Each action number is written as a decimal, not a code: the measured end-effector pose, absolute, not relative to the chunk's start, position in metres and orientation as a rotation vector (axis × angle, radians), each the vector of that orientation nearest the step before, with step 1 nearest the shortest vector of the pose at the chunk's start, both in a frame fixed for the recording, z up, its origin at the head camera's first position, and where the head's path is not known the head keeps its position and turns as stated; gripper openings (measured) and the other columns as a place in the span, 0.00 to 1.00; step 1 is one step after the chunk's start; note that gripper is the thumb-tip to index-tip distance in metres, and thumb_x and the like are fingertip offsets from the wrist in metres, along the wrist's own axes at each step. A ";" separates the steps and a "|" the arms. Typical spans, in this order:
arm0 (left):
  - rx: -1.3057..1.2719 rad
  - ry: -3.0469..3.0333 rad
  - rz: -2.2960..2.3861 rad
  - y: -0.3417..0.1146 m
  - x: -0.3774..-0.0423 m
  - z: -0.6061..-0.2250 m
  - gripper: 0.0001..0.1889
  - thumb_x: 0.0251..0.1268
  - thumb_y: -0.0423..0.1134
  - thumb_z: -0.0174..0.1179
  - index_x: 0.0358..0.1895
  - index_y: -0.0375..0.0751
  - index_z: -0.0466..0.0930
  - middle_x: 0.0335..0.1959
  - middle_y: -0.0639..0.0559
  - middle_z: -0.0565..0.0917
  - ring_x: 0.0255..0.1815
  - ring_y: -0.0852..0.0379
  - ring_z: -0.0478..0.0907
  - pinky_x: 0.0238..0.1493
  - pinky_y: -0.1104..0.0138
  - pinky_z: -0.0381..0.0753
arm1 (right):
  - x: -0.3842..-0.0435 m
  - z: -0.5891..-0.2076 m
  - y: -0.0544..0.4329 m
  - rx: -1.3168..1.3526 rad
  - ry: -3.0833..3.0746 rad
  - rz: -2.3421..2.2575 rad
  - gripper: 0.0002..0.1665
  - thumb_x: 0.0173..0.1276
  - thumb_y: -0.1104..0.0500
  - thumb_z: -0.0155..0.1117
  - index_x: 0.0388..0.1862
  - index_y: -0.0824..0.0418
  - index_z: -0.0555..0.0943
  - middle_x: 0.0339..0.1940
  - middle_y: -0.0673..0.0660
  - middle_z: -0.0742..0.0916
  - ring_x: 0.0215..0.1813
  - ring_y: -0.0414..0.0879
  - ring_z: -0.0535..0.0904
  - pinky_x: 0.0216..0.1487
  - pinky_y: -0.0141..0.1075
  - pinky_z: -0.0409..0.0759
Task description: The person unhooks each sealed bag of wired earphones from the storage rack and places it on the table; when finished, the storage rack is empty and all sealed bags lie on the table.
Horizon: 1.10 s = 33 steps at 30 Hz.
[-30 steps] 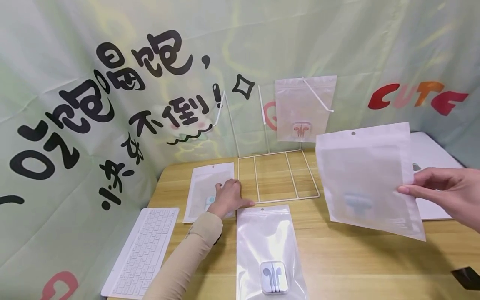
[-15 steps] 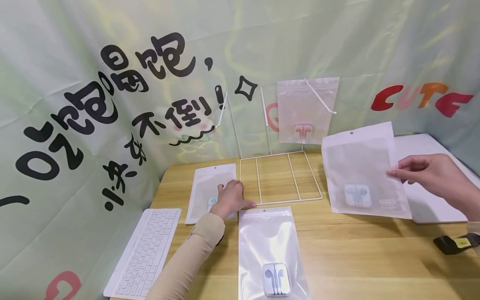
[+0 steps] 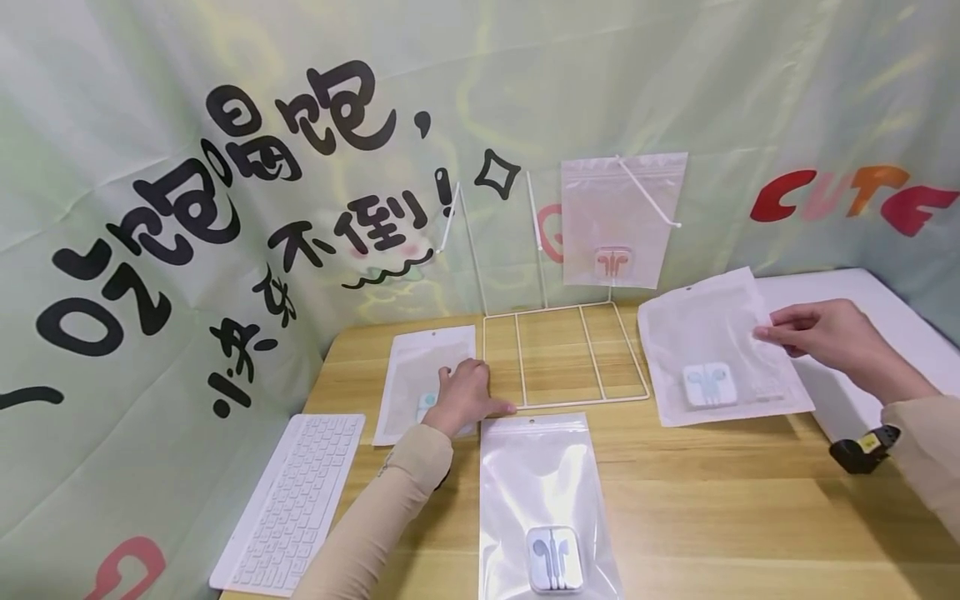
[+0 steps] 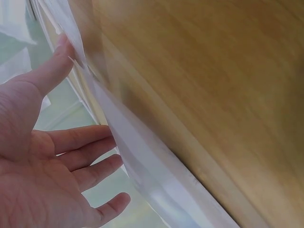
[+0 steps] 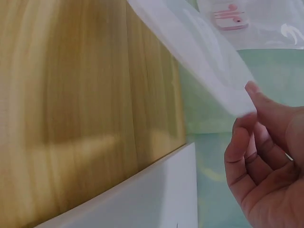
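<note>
The frosted white rectangular plastic pouch [image 3: 697, 333] with a square case of pale-blue earphones [image 3: 709, 386] is tilted just right of the white wire rack [image 3: 602, 399] — the right hand [image 3: 836, 337] pinches its right edge, ideally lightly, to avoid creasing. The left hand [image 3: 465, 396], fingers spread, touches a second frosted white plastic pouch [image 3: 420, 362] left of the rack.

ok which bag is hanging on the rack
The back bag with pink earphones; the left bag and front bag are on the table, the right hand holds the fourth.
</note>
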<state>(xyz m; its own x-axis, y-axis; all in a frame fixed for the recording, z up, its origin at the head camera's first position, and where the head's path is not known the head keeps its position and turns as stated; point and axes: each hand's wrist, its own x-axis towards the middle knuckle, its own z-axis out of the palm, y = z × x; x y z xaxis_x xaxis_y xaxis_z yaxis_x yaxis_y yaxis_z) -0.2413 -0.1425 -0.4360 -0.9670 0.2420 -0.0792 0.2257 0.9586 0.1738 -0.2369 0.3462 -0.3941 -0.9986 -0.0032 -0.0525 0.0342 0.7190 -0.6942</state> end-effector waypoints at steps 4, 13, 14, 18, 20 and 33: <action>0.358 3.005 0.251 -0.143 -0.241 -0.435 0.26 0.47 0.65 0.72 0.27 0.46 0.75 0.41 0.54 0.78 0.44 0.55 0.72 0.54 0.48 0.59 | -0.246 -0.397 0.346 0.018 2.887 -1.137 0.42 0.66 0.41 0.68 0.58 0.78 0.74 0.40 0.67 0.86 0.36 0.53 0.81 0.32 0.38 0.80; 0.355 3.000 0.244 -0.144 -0.242 -0.437 0.27 0.48 0.66 0.71 0.30 0.46 0.77 0.47 0.52 0.79 0.47 0.54 0.73 0.53 0.49 0.59 | -0.262 -0.412 0.338 -0.025 3.051 -0.958 0.30 0.64 0.57 0.72 0.51 0.82 0.77 0.34 0.71 0.85 0.39 0.63 0.75 0.40 0.51 0.72; 0.358 3.000 0.247 -0.144 -0.243 -0.437 0.27 0.48 0.66 0.71 0.31 0.46 0.77 0.47 0.52 0.79 0.47 0.54 0.73 0.53 0.49 0.59 | -0.264 -0.414 0.338 -0.030 3.067 -0.938 0.29 0.64 0.58 0.72 0.50 0.83 0.77 0.33 0.71 0.85 0.40 0.65 0.75 0.44 0.55 0.68; 0.367 3.006 0.256 -0.145 -0.243 -0.438 0.27 0.48 0.66 0.72 0.32 0.45 0.78 0.47 0.52 0.79 0.47 0.54 0.73 0.52 0.49 0.60 | -0.269 -0.421 0.337 -0.042 3.077 -0.898 0.26 0.63 0.62 0.70 0.48 0.85 0.76 0.32 0.73 0.84 0.44 0.72 0.72 0.51 0.65 0.55; 0.368 3.007 0.254 -0.145 -0.243 -0.438 0.27 0.47 0.66 0.72 0.32 0.45 0.78 0.46 0.52 0.80 0.47 0.54 0.73 0.52 0.49 0.60 | -0.270 -0.423 0.336 -0.031 3.075 -0.877 0.26 0.63 0.62 0.70 0.48 0.86 0.76 0.36 0.75 0.84 0.46 0.73 0.71 0.52 0.65 0.55; 0.352 3.007 0.248 -0.144 -0.243 -0.438 0.29 0.48 0.66 0.72 0.37 0.44 0.79 0.56 0.49 0.79 0.54 0.53 0.73 0.52 0.50 0.59 | -0.264 -0.419 0.326 0.100 3.106 -0.728 0.26 0.62 0.65 0.67 0.49 0.85 0.73 0.38 0.79 0.81 0.42 0.72 0.74 0.44 0.64 0.70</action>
<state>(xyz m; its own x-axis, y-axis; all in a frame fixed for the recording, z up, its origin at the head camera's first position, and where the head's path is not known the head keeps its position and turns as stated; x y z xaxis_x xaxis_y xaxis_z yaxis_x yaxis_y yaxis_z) -0.2428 -0.1438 -0.4376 -0.9678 0.2373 -0.0841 0.2203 0.9599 0.1732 -0.2636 0.3256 -0.4186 -0.9968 0.0725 0.0342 0.0497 0.8941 -0.4451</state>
